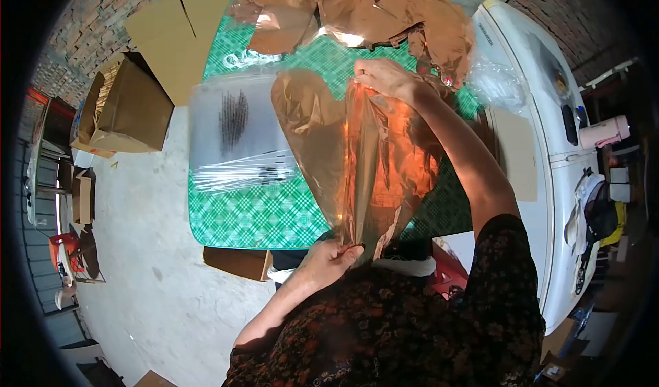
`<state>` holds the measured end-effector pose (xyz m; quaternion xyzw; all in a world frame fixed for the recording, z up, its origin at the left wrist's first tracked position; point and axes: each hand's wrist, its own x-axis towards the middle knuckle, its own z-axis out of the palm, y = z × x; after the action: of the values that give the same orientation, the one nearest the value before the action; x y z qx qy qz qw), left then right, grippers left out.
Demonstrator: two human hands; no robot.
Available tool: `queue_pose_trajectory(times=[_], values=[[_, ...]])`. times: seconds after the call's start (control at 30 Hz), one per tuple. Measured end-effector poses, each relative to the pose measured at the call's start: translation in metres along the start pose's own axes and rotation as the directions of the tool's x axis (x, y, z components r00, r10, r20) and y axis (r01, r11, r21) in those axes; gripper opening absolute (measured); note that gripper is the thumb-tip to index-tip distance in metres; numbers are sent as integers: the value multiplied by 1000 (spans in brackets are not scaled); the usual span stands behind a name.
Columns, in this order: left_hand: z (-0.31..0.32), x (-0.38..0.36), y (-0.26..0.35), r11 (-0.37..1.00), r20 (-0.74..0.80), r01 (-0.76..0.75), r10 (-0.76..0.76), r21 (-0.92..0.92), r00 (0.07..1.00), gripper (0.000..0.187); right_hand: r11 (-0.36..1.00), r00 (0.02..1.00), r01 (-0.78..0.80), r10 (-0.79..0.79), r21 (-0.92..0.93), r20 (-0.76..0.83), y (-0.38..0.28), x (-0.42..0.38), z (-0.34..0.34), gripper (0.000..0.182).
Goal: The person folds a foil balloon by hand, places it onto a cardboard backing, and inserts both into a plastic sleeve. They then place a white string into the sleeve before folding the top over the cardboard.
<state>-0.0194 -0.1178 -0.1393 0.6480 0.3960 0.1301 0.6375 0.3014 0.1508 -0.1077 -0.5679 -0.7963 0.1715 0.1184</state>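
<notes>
A flat, shiny rose-gold foil balloon (398, 154) hangs stretched and partly folded between my two hands. My left hand (329, 260) pinches its bottom end near the front table edge, close to my body. My right hand (386, 78) grips its upper edge over the middle of the table. One rounded lobe of the balloon (309, 112) spreads to the left, over the side of a stack of clear plastic bags (240, 109) with dark print. Thin white sticks or straws (240, 172) lie across the lower part of that stack.
A pile of rose-gold foil (364, 9) covers the back of the green plaid table (261, 215). A coil of white string (250, 59) lies near it. Clear plastic film (498, 85) and a white appliance-like cabinet (563, 181) stand right. An open cardboard box (134, 106) is left.
</notes>
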Motion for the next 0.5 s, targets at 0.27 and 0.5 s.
queue_pose_trajectory(times=[0.27, 0.5], values=[[12, -4, -4, 994, -103, -93, 99, 61, 990, 34, 998, 998, 55, -54, 37, -26, 1, 0, 1, 27], [11, -4, -5, 997, -68, -60, 63, 51, 996, 31, 993, 991, 114, -112, 21, -67, 5, 0, 6, 29]])
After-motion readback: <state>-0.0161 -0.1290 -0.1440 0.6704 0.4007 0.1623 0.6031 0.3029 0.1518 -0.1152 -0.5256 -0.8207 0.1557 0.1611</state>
